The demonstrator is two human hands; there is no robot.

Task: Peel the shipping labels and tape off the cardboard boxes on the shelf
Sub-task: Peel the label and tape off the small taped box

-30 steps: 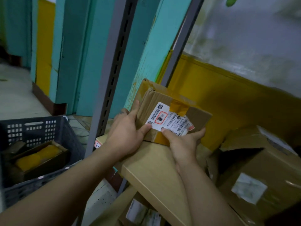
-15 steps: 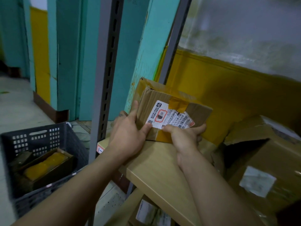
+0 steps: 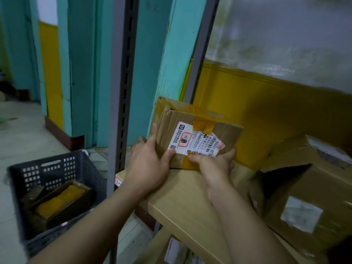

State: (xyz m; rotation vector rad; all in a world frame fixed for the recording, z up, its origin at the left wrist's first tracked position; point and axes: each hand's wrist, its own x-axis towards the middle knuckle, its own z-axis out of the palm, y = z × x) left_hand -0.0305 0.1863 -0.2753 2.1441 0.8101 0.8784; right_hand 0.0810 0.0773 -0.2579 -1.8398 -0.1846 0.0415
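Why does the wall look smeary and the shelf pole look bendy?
Head view: the wall is blurred, likely because the camera moved; the wide lens tilts the pole; the label between the left hand and right hand stays fairly sharp.

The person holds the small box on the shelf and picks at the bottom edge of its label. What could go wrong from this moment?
1. The shipping label already looks wrinkled and is partly under yellow tape, so it may tear into pieces as the right hand pulls.
2. Only the left hand braces the small cardboard box, which stands tilted near the shelf end; it could slip off.
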